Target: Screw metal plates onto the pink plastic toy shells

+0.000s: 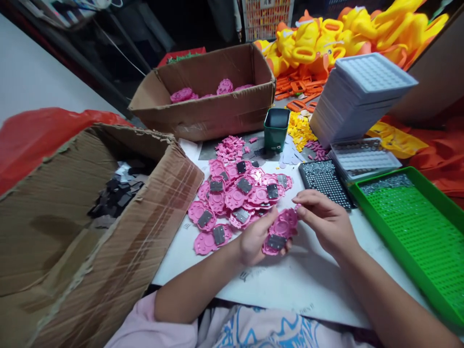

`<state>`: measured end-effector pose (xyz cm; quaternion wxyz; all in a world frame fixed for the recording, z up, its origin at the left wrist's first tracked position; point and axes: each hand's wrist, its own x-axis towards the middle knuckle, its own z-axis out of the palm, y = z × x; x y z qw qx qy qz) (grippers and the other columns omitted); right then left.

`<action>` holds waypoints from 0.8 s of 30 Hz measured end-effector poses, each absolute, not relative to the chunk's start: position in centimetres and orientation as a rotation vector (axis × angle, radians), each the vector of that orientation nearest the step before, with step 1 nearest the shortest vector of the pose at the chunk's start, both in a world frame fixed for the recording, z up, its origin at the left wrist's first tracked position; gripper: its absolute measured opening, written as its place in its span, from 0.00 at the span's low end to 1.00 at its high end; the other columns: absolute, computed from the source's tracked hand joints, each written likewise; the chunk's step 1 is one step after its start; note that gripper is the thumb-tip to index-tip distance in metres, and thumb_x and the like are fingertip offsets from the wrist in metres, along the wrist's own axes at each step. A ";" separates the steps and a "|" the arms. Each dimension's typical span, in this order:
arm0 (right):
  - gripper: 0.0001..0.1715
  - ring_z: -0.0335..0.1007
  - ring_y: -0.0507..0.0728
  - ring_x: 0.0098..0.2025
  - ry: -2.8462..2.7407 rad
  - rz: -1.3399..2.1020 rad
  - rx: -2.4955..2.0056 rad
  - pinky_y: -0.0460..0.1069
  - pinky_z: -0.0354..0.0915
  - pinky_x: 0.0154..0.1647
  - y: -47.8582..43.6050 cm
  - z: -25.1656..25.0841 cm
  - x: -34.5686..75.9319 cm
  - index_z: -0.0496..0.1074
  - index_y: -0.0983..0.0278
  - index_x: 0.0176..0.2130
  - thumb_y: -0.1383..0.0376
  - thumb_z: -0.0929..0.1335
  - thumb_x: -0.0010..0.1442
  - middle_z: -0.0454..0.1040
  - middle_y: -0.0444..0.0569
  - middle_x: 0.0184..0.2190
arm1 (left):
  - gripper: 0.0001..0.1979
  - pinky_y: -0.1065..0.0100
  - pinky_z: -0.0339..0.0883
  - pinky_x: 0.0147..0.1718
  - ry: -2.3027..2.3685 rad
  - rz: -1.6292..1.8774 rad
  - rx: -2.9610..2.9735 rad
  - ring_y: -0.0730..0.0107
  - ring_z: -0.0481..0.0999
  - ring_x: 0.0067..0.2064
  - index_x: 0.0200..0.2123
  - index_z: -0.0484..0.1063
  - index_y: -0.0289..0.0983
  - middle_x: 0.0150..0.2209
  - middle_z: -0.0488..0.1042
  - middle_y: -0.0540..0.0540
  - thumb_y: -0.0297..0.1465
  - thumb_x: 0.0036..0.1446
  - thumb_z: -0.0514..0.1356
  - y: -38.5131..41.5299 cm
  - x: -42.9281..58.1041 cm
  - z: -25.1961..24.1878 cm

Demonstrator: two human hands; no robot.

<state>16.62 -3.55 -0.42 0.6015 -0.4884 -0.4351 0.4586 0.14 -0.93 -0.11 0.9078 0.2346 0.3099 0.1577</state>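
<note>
At lower centre, the left hand [254,240] grips a pink shell [284,226]. The right hand [334,226] pinches a small pink piece [297,206] in its fingers.

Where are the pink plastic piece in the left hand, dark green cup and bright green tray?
Pink plastic piece [284,224]: head view, pink area near its centre.
Dark green cup [274,138]: head view, front wall.
Bright green tray [413,234]: head view, perforated floor.

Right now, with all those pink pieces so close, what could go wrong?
The left hand could knock the pile of pink pieces beside it. The pink piece in that hand might slip if the right hand bumps it. The tall stack of white trays could topple if pushed.
</note>
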 end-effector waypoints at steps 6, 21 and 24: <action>0.14 0.71 0.51 0.35 -1.077 1.195 -1.234 0.45 0.70 0.34 -3.4 -0.9 16.5 0.78 0.61 0.36 0.55 0.72 0.52 0.75 0.50 0.35 | 0.32 0.74 0.62 0.23 0.643 0.270 0.501 0.75 0.70 0.21 0.33 0.72 0.31 0.22 0.71 0.46 0.56 0.60 0.48 -1.2 0.3 -0.4; 0.10 0.70 0.50 0.43 -1.419 1.200 -1.038 0.44 0.69 0.45 -3.3 -1.1 16.6 0.70 0.62 0.41 0.59 0.64 0.63 0.72 0.49 0.38 | 0.34 0.74 0.56 0.21 0.573 0.216 0.858 0.79 0.61 0.20 0.38 0.61 0.36 0.25 0.63 0.52 0.63 0.54 0.44 -2.0 -0.4 -1.3; 0.09 0.69 0.48 0.46 -1.600 1.162 -0.949 0.43 0.67 0.47 -3.4 -0.7 16.9 0.69 0.60 0.40 0.64 0.60 0.65 0.71 0.48 0.41 | 0.34 0.73 0.55 0.22 0.577 0.224 1.132 0.77 0.60 0.24 0.38 0.61 0.36 0.26 0.61 0.51 0.62 0.56 0.39 -1.8 -0.7 -0.2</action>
